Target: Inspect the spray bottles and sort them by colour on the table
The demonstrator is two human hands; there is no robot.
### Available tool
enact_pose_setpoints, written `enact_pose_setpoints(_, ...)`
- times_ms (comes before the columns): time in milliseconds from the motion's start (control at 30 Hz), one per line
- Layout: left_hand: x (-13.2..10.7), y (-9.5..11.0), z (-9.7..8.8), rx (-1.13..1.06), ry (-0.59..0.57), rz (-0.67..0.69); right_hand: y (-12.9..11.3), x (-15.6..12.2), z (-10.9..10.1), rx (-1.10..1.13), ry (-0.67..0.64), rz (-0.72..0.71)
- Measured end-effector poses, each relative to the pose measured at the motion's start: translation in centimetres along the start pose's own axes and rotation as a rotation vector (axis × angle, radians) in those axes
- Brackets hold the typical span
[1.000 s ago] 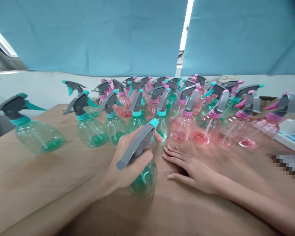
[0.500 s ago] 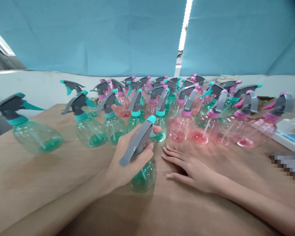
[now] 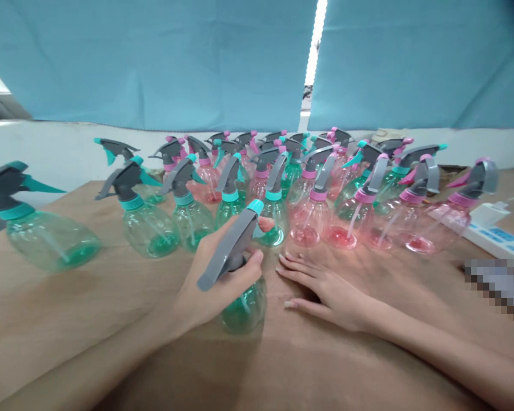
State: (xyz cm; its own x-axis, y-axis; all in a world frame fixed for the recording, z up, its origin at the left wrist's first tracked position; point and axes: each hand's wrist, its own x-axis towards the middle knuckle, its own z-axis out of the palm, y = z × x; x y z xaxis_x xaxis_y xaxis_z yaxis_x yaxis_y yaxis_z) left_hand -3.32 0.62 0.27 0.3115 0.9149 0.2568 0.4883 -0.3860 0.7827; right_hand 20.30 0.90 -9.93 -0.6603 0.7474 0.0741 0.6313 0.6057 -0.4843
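My left hand [image 3: 216, 279] is wrapped round the neck of a clear green spray bottle [image 3: 244, 302] with a grey trigger head [image 3: 229, 245] and a teal nozzle; the bottle stands on the brown table [image 3: 89, 319]. One finger reaches toward the nozzle tip. My right hand [image 3: 321, 285] lies flat on the table just right of the bottle, fingers stretched out, holding nothing. Behind both hands stands a crowd of several spray bottles, green ones [image 3: 148, 225] on the left and pink ones [image 3: 312, 220] on the right.
A lone green bottle [image 3: 43, 237] stands at the far left. A white power strip [image 3: 492, 234] lies at the right edge, with a blurred patch [image 3: 497, 282] in front of it. A blue curtain [image 3: 154, 57] hangs behind the table.
The held bottle and my left hand have shifted slightly left and forward. My right hand has stayed flat on the table. The view has drifted a little.
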Motion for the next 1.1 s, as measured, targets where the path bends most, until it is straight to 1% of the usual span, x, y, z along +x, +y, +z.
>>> enact_pose_setpoints(167,-0.01,-0.08,0.13,-0.021,0.009,0.027,0.07,-0.02,-0.01,0.024,0.011,0.000)
enact_pose_setpoints(333,-0.07,0.13,0.31,-0.072,0.060,0.068,-0.04,0.00,-0.06,0.016,0.002,0.009)
enact_pose_setpoints(567,-0.13,-0.13,0.41,-0.127,0.048,0.049,0.04,-0.02,0.05,0.031,0.009,0.007)
enact_pose_setpoints(867,-0.14,0.11,0.36,-0.156,0.049,0.042,-0.11,-0.05,0.08,0.042,0.012,0.019)
enact_pose_setpoints(1100,0.02,0.15,0.14,-0.080,0.034,0.003,-0.10,-0.08,0.06,0.051,0.007,0.022)
